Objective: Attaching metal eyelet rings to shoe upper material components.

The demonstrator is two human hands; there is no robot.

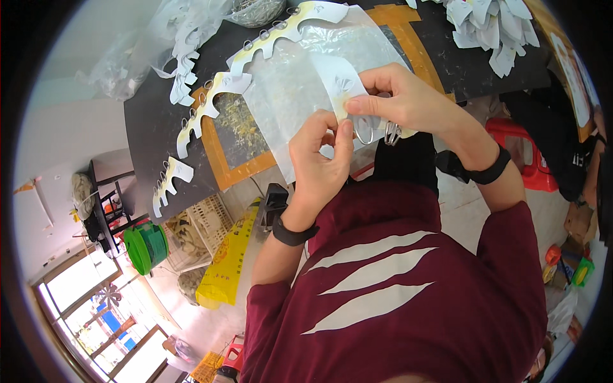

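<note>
Over the table's near edge, I hold a white card strip (338, 78) with yellowish glue-like stains. My right hand (408, 99) pinches it between thumb and fingers. A thin metal ring (364, 131) hangs at the strip's lower edge, and my left hand (322, 153) is closed on it there; the fingertips hide the exact contact. More metal rings (392, 133) dangle below my right hand. Beyond lie scalloped white strips with rings along them: a long one (306, 18), a middle one (223, 83) and a short one (179, 171).
A clear plastic sheet (281, 83) and brown tape (237, 171) cover part of the black table (153, 137). Piles of white cards (491, 29) lie far right and far left (185, 64). A bowl of rings (255, 11) stands at the back. A red stool (523, 153) is at the right.
</note>
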